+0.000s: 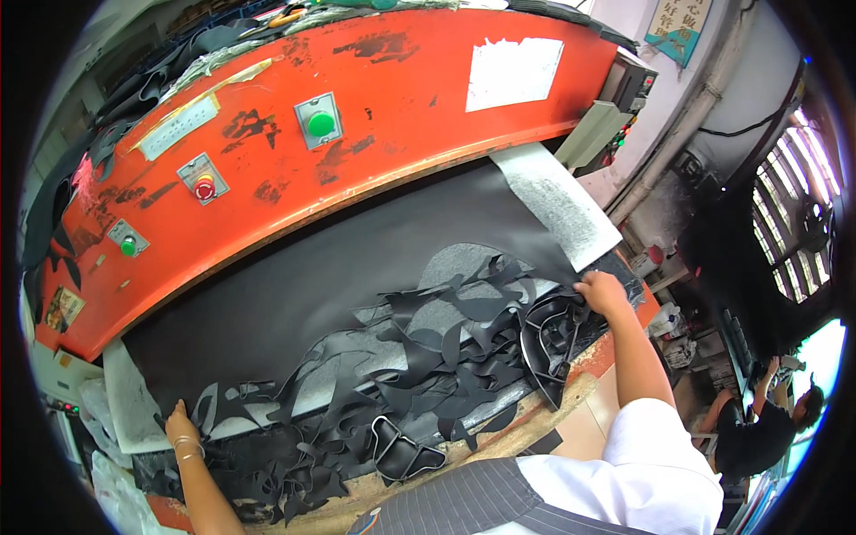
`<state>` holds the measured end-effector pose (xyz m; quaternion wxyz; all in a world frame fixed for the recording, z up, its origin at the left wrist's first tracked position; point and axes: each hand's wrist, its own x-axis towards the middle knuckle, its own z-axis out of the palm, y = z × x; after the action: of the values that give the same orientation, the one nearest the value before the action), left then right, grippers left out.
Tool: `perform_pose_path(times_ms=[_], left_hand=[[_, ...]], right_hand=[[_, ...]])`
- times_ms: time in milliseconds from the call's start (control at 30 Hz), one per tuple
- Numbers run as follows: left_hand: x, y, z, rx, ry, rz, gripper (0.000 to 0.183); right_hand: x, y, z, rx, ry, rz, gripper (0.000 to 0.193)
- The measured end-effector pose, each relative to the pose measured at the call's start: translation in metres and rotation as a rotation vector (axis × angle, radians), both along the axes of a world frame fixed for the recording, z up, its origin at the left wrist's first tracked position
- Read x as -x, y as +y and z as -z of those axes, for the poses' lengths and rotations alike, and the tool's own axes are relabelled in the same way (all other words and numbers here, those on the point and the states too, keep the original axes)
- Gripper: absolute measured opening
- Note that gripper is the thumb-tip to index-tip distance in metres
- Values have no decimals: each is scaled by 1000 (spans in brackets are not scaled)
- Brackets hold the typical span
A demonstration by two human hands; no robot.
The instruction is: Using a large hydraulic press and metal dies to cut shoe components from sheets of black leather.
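A wide black sheet of leather-like material (pixel 357 232) lies over a pale cutting board (pixel 571 218), its far edge running in beneath an orange press (pixel 401 98). My left hand (pixel 181 426), a bracelet at its wrist, pinches the sheet's near left corner. At the near right corner, the fingers of my right hand (pixel 603 292) are closed on the same sheet. Cut-out gaps and a tangle of black offcuts (pixel 446 357) line the near side between my hands. Beside my right hand rests a metal-edged cutting die (pixel 544 348); a second cutting die (pixel 401 453) sits nearer my apron.
The press front carries green buttons (pixel 320 124) and a red stop button (pixel 204 187). More black scraps (pixel 152 89) hang over its top. A control box (pixel 606 125) stands at the far right. Clear plastic bags (pixel 116 490) lie at lower left. Another person (pixel 767 428) works at right.
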<state>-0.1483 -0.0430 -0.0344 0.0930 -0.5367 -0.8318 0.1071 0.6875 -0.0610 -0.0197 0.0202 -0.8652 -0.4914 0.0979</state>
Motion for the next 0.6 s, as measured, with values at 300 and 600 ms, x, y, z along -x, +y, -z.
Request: perform_pose_path(times_ms=[300,600], left_hand=[[-221,50,-14,-235,-639,473,43],[-311,-84,2,112,-504,548,36]], right_hand=[[107,-93,-20,-375,134,-366,47],[165,-130,-22,-34,209,-244,67]])
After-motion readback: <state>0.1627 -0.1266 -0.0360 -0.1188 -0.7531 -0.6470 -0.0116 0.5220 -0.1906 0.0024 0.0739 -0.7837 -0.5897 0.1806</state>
